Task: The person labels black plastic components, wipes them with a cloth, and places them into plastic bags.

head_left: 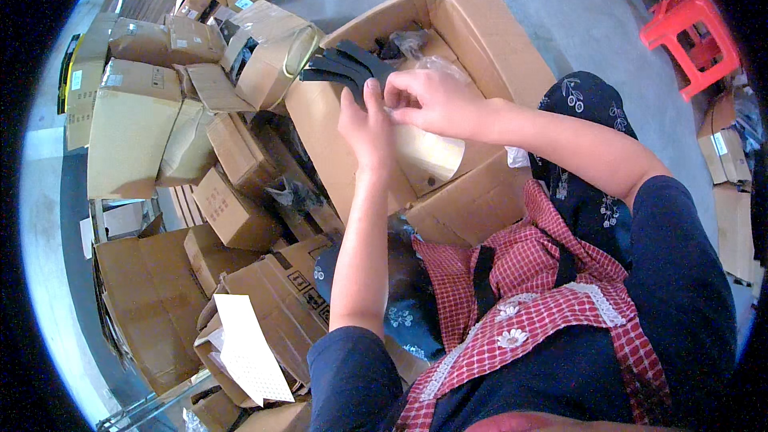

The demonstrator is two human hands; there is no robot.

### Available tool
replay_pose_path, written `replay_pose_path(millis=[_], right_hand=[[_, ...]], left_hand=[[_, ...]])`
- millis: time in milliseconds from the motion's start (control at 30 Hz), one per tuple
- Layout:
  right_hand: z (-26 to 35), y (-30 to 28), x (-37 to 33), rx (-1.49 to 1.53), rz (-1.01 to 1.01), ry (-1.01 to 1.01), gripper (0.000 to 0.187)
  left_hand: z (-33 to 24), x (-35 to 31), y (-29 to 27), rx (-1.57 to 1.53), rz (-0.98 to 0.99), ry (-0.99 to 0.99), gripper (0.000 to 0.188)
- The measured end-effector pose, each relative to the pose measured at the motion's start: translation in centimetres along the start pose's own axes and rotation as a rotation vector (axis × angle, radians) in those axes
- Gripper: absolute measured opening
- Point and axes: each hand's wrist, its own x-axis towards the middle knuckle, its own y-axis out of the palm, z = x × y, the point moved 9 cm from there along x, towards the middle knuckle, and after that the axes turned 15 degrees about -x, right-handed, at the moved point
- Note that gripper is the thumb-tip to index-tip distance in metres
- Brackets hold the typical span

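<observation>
Black strips (346, 66), several of them lying in a slightly fanned bundle, are over an open cardboard box (492, 44) in front of the person, their ends pointing to the left. The left hand (366, 124) grasps the bundle, with its thumb and a finger up against the strips. The right hand (436, 102) is just beside it, fingers curled inward and fingertips close to the left hand (whether they pinch anything, I cannot tell). Below the hands a pale yellow piece (432, 154) shows inside the box, and clear plastic (442, 66) lies farther back in it. A red checked apron (532, 272) covers the person's lap, brown cartons (136, 124) are stacked to the left, and a red stool (694, 44) stands at the far right.
</observation>
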Motion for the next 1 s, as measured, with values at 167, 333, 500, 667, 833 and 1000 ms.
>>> replay_pose_path(millis=[167,333,500,667,833,1000], right_hand=[[-2.4,1.6,0.2,0.274,0.16,0.159,0.018],[0.7,-0.4,0.2,-0.057,0.03,-0.015,0.015],[1.6,-1.2,-0.2,-0.183,-0.131,-0.161,0.014],[-1.2,0.7,0.4,0.032,0.134,0.103,0.019],[-2.6,2.6,0.4,0.262,0.233,0.122,0.022],[-1.6,1.6,0.4,0.219,0.233,0.13,0.022]], left_hand=[[0.0,0.0,0.1,0.012,0.008,-0.006,0.037],[0.6,-0.1,-0.1,0.124,0.037,-0.104,0.035],[-0.3,-0.1,0.2,0.183,0.044,-0.066,0.03],[0.2,-0.3,-0.1,-0.034,0.022,-0.1,0.023],[-0.9,-0.6,0.6,-0.087,0.016,-0.117,0.021],[-0.9,-0.6,0.6,-0.117,0.045,-0.082,0.022]])
